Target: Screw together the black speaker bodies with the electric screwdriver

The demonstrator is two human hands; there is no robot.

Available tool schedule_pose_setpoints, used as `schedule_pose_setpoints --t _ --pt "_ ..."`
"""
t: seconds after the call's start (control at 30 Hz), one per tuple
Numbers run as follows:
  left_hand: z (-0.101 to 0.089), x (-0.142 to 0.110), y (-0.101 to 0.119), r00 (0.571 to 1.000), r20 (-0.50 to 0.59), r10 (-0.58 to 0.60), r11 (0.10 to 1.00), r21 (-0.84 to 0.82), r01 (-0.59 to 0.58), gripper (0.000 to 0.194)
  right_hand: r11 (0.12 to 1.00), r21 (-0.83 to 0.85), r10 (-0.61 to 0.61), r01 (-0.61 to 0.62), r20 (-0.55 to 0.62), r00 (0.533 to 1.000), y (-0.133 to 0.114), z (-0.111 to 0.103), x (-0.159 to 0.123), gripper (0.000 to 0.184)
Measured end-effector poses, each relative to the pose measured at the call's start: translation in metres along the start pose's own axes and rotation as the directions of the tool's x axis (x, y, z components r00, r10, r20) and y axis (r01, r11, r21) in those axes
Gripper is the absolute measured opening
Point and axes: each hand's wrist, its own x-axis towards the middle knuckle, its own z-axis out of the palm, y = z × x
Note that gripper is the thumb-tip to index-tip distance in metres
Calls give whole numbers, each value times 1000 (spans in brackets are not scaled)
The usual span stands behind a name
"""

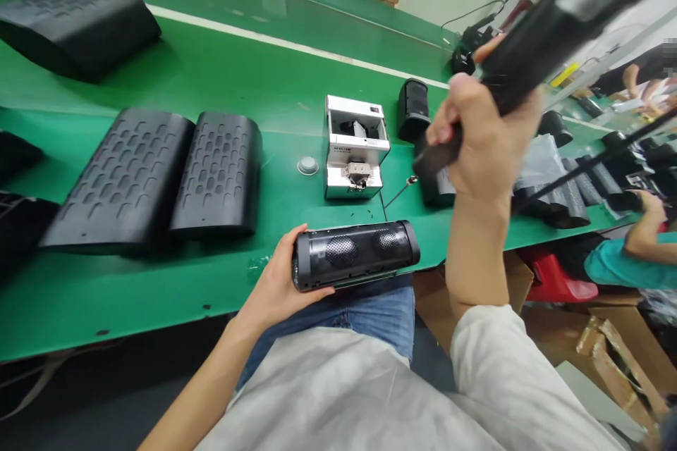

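Note:
My left hand (pixel 283 282) grips the left end of a black speaker (pixel 354 251), thumb and fingers around its end cap. The speaker lies lengthwise at the bench's front edge, two perforated round areas facing up. My right hand (pixel 484 123) is raised on the right, its fingers wrapped around a black electric screwdriver (pixel 529 49), which is partly blurred and runs out at the upper right. Behind the speaker stands a white screw feeder (pixel 357 144). A small round metal dish (pixel 307 165) is left of the feeder. A thin rod with a metal tip (pixel 405 189) shows right of the feeder.
Black textured housings (pixel 216 173) stand on the green bench (pixel 285 113) at left. Another black speaker (pixel 414 109) stands behind my right hand. Further right are several black parts (pixel 574 201) and a co-worker's arm (pixel 648 218). Cardboard boxes (pixel 624 345) are below the bench at right.

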Motion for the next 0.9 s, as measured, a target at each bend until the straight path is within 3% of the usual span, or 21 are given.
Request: schedule_pose_setpoints --t 0.1,0.2,0.5,0.67,0.73,0.83,0.9 --pt "1 0 0 1000 -3 -22 1000 -9 22 120 1000 -28 2 -2 -17 1000 -32 -24 -3 28" --pt "1 0 1 1000 -4 -30 999 -16 30 119 998 -55 5 -5 -3 1000 -48 -36 -9 18" --pt "-2 -1 2 999 22 -29 1000 -1 29 120 1000 3 26 -26 -20 999 -42 -38 -17 25" --pt "-3 -1 7 999 -4 -47 998 -33 46 120 983 -13 181 -183 -92 979 -36 -32 -35 34" --pt "-3 -4 13 999 -20 -45 997 -67 44 119 969 -24 239 -245 -151 959 -32 -26 -49 35" --pt "0 -5 18 1000 -16 -12 992 -128 10 118 975 -73 178 -212 -319 931 -25 -20 -66 25" --pt "2 -4 17 1000 -21 17 988 -152 -20 120 971 -42 194 -237 -452 871 -21 -21 -70 27"
